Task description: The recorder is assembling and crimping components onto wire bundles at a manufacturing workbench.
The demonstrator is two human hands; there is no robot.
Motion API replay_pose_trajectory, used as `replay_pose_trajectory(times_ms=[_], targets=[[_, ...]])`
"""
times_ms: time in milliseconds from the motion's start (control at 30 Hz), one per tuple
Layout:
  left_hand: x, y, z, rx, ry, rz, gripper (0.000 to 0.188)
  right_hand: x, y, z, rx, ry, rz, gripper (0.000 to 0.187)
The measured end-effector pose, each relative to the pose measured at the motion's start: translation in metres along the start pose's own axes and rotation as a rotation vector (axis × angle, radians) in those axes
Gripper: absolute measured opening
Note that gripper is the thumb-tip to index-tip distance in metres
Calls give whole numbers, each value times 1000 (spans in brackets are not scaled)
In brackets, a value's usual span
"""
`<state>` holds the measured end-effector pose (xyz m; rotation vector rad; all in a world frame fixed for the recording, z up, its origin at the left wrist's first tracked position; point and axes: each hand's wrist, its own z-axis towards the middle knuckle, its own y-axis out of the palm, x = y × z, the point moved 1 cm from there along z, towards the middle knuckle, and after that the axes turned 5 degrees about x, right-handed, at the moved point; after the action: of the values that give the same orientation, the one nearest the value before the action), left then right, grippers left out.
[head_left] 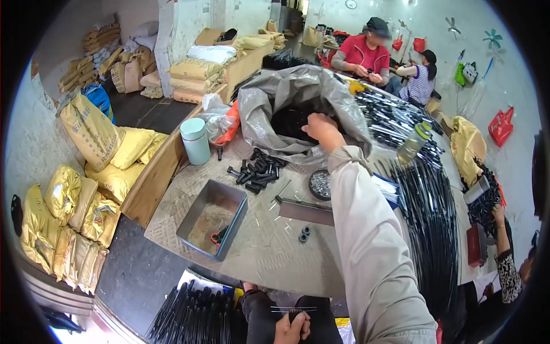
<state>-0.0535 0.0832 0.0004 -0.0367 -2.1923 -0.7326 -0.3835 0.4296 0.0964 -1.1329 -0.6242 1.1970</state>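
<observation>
My right hand reaches into the mouth of a big grey plastic sack holding dark contents. Its fingers are curled, and whatever they grip is hidden against the black inside. Low in the view, over my lap, my left hand is closed in a pinch. It holds a small dark piece, with thin metal rods lying crosswise at the fingertips. Black plastic bolt-shaped parts lie heaped on the table in front of the sack. A round dish of small shiny pieces sits beside my right forearm.
A grey tray, a long narrow box and a pale green canister stand on the table. Long black rods lie right; more stand below. Yellow sacks line the left. Co-workers sit beyond and at right.
</observation>
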Motion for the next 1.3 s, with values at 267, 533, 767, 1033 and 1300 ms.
replay_pose_trajectory(times_ms=[267,533,767,1033,1300], targets=[[-3,-10,17,-44,-31,-1,18,36,18,24,-166,77,-146,28],[-19,-19,21,-115,-19,-83,21,-41,-20,-73,-267,-339,251,31],[-20,-12,-3,-151,36,-90,20,-99,-8,-106,-578,-398,-139,52],[-30,-8,-13,-176,39,-21,23,-83,-27,-127,-234,-199,750,24],[-35,6,-13,-190,113,-89,36,-63,-116,-311,-387,136,1354,17]])
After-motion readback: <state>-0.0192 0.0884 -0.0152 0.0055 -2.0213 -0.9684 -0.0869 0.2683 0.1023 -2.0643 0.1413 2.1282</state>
